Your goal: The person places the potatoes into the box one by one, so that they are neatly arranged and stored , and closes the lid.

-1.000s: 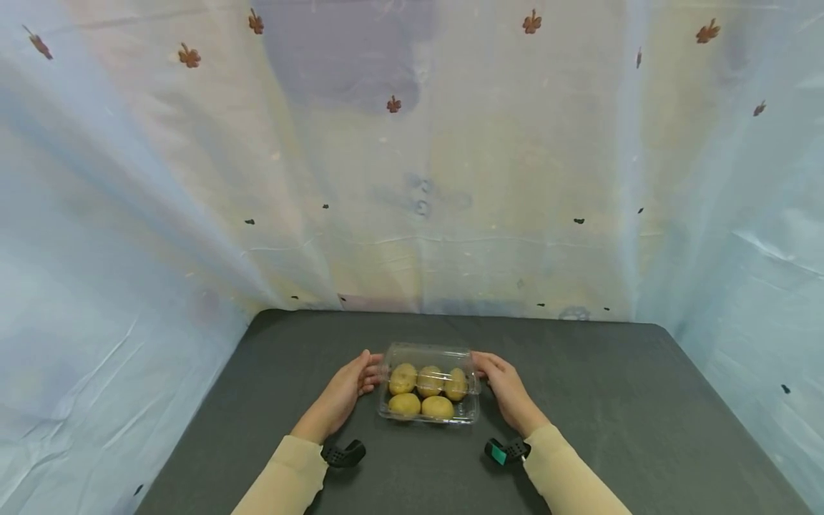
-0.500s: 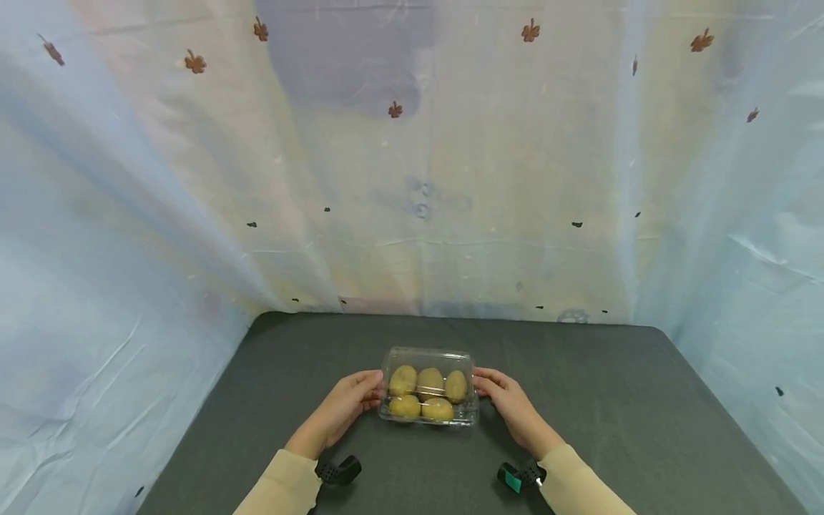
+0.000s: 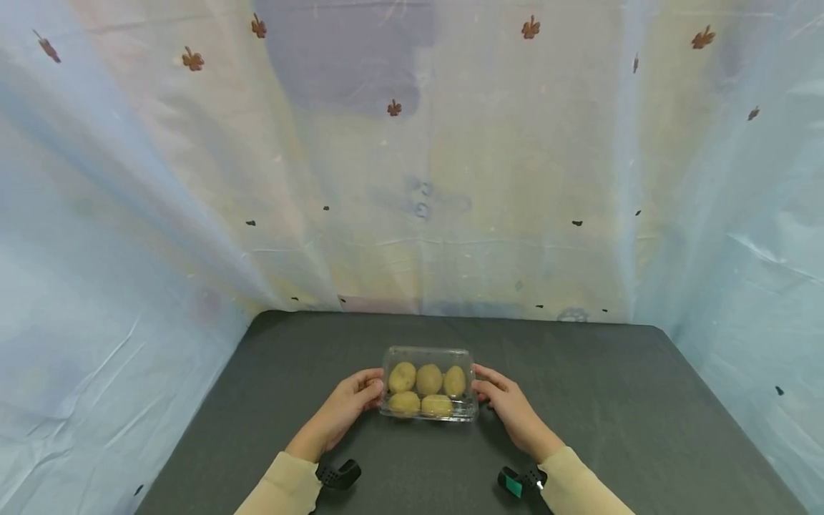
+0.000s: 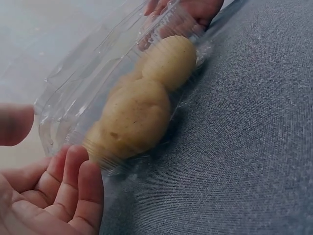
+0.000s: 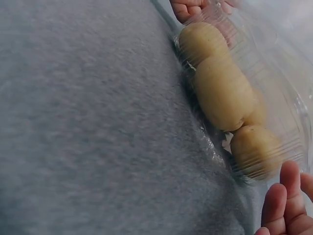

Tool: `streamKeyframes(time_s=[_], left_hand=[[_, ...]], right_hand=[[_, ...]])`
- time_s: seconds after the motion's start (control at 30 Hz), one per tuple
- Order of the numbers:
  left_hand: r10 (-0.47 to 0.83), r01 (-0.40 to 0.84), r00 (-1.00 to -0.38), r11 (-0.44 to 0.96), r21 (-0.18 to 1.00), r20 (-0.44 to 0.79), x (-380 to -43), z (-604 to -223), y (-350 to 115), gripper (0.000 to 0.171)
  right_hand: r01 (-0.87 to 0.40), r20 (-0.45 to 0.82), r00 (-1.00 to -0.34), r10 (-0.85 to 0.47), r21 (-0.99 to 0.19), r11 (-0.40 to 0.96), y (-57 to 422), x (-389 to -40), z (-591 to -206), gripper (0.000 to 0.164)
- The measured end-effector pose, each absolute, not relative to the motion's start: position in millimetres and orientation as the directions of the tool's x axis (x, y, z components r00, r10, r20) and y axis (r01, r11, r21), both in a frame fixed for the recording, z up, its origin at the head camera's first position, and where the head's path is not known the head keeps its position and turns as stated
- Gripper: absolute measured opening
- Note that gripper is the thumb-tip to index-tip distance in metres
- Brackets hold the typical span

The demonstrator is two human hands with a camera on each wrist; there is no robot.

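Several yellow potatoes (image 3: 428, 380) lie inside a clear plastic clamshell box (image 3: 458, 409) at the middle of the table. Its lid appears to be down over them; whether it is latched I cannot tell. My left hand (image 3: 347, 403) holds the box's left end, thumb and fingers bent at its edge. In the left wrist view, the fingertips (image 4: 78, 161) meet the ribbed end wall. At the opposite end my right hand (image 3: 513, 409) grips the box with thumb and fingers. Only some fingers (image 5: 288, 196) of that hand show in the right wrist view, close against the end.
A dark grey table (image 3: 579, 379) extends around the box. Pale plastic sheeting (image 3: 489, 179) with small leaf shapes hangs behind the table and along both sides. Black bands (image 3: 339, 473) show at the wrists, beside the cream sleeves (image 3: 283, 486).
The left fingers were straighter and spread a second ago; now they and the thumb have drawn together at the box's end. The box has shifted very slightly.
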State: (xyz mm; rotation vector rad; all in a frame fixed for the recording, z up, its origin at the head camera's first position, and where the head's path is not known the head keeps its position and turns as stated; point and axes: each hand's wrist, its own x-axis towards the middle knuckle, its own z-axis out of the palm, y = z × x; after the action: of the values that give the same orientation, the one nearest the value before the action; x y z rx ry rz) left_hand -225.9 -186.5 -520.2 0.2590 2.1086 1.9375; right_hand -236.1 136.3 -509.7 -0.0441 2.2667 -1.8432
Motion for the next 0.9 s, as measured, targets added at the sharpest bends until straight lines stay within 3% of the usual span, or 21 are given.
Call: streamKeyframes(time_s=[0.43,0.7,0.9], left_hand=[[0.254,-0.080,-0.964,-0.010,0.997,-0.075,-236,-531,-182,0.056],[0.265,-0.092,-0.958,0.062,0.994,-0.105,-228,-534,-184,0.059],[0.278,-0.100,-0.954,0.065,0.993,-0.114,-223,-537,-185,0.061]], right_hand=[[0.123,-0.161,-0.968,-0.192,-0.973,0.197,137,-253,-513,0.048],[0.110,-0.159,-0.963,-0.217,-0.969,0.223,140,-243,-514,0.050],[0.122,-0.177,-0.945,-0.275,-0.971,0.205,144,-237,-516,0.035]])
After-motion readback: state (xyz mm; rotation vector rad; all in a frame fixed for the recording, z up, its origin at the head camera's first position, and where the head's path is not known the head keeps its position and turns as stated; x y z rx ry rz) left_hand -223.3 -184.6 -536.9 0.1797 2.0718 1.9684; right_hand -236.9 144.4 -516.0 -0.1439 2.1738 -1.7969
